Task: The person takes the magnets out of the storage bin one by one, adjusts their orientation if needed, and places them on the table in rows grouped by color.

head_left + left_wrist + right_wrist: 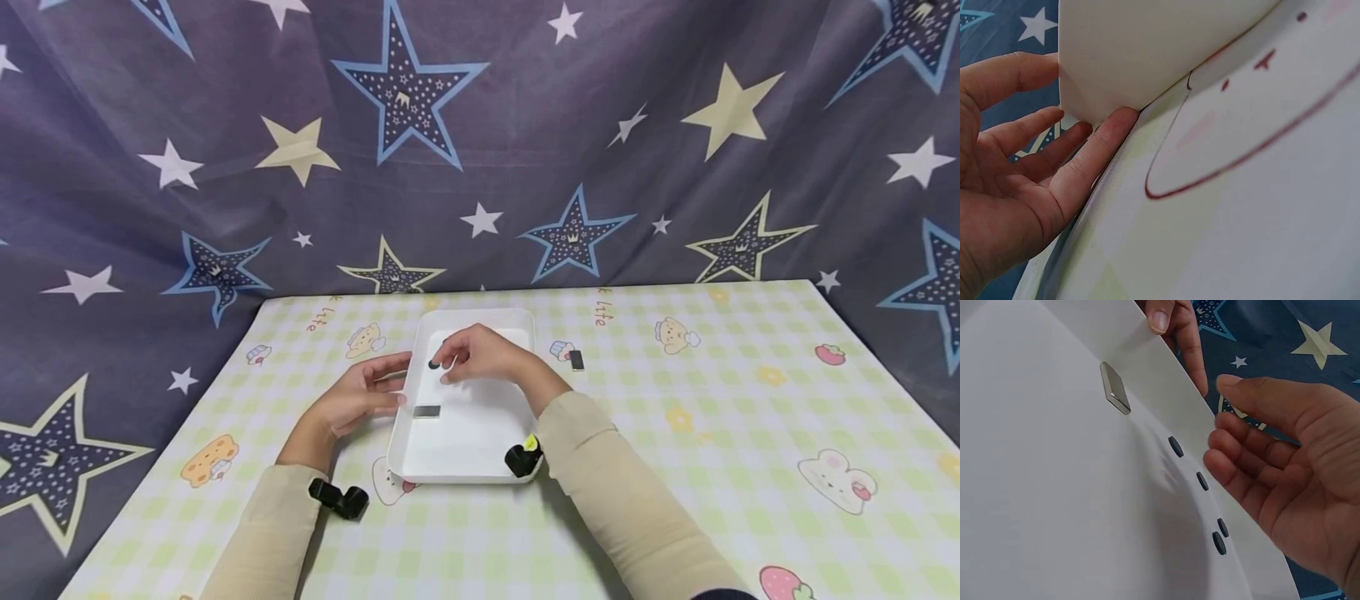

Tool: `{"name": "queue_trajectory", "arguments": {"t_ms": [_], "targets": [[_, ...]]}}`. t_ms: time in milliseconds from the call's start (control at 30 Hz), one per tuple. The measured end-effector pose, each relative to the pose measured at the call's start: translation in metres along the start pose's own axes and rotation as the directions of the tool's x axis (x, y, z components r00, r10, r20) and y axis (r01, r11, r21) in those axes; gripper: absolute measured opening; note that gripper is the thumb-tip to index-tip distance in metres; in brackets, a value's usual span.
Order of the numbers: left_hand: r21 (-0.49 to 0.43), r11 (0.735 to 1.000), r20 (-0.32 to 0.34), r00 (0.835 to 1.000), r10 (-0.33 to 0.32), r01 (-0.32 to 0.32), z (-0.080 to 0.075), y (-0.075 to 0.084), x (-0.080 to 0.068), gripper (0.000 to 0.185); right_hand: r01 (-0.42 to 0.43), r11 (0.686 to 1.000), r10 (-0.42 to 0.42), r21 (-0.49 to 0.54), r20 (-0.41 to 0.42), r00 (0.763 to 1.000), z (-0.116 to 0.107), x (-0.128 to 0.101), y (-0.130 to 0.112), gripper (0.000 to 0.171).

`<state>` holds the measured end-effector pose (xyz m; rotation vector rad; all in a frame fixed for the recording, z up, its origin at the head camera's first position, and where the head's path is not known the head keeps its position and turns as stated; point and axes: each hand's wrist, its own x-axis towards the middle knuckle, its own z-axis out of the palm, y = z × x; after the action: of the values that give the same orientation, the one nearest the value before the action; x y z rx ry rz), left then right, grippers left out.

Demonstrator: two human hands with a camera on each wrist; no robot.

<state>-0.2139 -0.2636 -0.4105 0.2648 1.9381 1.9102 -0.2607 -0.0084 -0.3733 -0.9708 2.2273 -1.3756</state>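
Black discs (1175,447) lay inside the white tray (465,450) beside its wall, probably light, stiff and best pinched by their rims. Near them, the right grip (483,353) hung loosely curled, apparently empty; the left grip (360,397) touched the tray's side, fingers extended.

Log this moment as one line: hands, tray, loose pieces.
left hand: touching side of white tray | right hand: above tray, holding nothing visible | in tray: silver block, four dark discs | on tablecloth: dark block

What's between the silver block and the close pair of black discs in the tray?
One black disc, then another disc, spaced apart, in the right wrist view.
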Motion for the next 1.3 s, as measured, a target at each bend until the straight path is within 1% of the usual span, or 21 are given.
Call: {"name": "queue_trajectory", "arguments": {"t_ms": [133, 333, 533, 633, 867, 1067, 1300], "targets": [[0.004, 1.0, 0.0, 1.0, 0.0, 0.0, 0.0, 0.0, 0.002, 0.08, -0.026, 1.0, 0.026, 0.004, 0.05, 0.998, 0.004, 0.004, 0.002, 0.03], [0.01, 1.0, -0.002, 1.0, 0.001, -0.001, 0.0, 0.0, 0.004, 0.08, -0.074, 0.997, 0.077, -0.038, 0.081, 0.994, 0.009, 0.009, 0.006, 0.028], [0.01, 1.0, -0.003, 1.0, 0.003, -0.003, 0.0, 0.003, 0.003, 0.08, -0.096, 0.993, 0.105, -0.075, 0.14, 0.985, 0.013, 0.015, 0.008, 0.026], [0.014, 1.0, 0.0, 1.0, 0.009, -0.009, -0.001, 0.003, 0.003, 0.08, -0.1, 0.992, 0.112, -0.082, 0.157, 0.981, 0.017, 0.018, 0.008, 0.026], [0.014, 1.0, 0.004, 1.0, 0.009, -0.009, -0.002, 0.002, 0.002, 0.08, -0.097, 0.987, 0.117, -0.13, 0.157, 0.981, 0.025, 0.02, 0.005, 0.028], [0.01, 1.0, -0.006, 1.0, 0.006, -0.006, -0.001, 0.002, -0.001, 0.079, -0.066, 0.982, 0.097, -0.179, 0.171, 0.98, 0.028, 0.021, 0.003, 0.026], [0.014, 1.0, 0.009, 1.0, 0.015, -0.015, -0.001, 0.0, -0.001, 0.08, -0.105, 0.976, 0.14, -0.192, 0.174, 0.975, 0.028, 0.019, 0.002, 0.016]]}}
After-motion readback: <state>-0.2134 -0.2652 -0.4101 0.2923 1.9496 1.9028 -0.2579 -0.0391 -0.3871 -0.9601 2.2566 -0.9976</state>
